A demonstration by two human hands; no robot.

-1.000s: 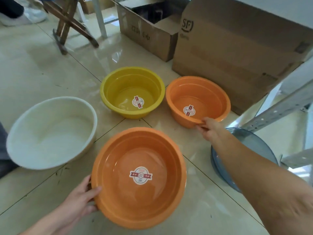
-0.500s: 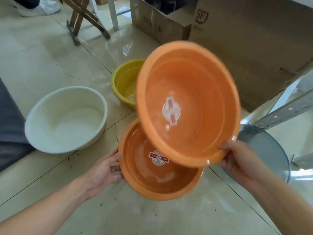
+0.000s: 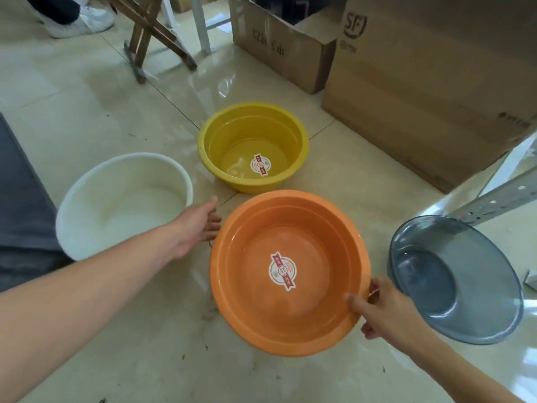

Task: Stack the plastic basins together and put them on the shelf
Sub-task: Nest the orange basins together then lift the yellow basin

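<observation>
Two orange basins (image 3: pixel 290 324) sit nested on the tiled floor, one inside the other, a round sticker in the bottom. My right hand (image 3: pixel 386 309) pinches their near right rim, thumb inside. My left hand (image 3: pixel 200 222) hovers open by the stack's left rim, fingers spread; whether it touches the rim is unclear. A yellow basin (image 3: pixel 232 135) stands just beyond the stack. A white basin (image 3: pixel 96 205) lies to the left. A translucent blue-grey basin (image 3: pixel 479 301) leans tilted at the right.
Two cardboard boxes (image 3: pixel 421 82) stand behind the basins at the back right. A perforated metal shelf post (image 3: pixel 494 199) rises at the right above the blue-grey basin. A wooden folding frame (image 3: pixel 151 39) and someone's shoe (image 3: pixel 84 23) are at the back left.
My right hand lifted the far orange basin, swung it over and set it down inside the near orange basin. My left hand let go of the near basin's rim and opened.
</observation>
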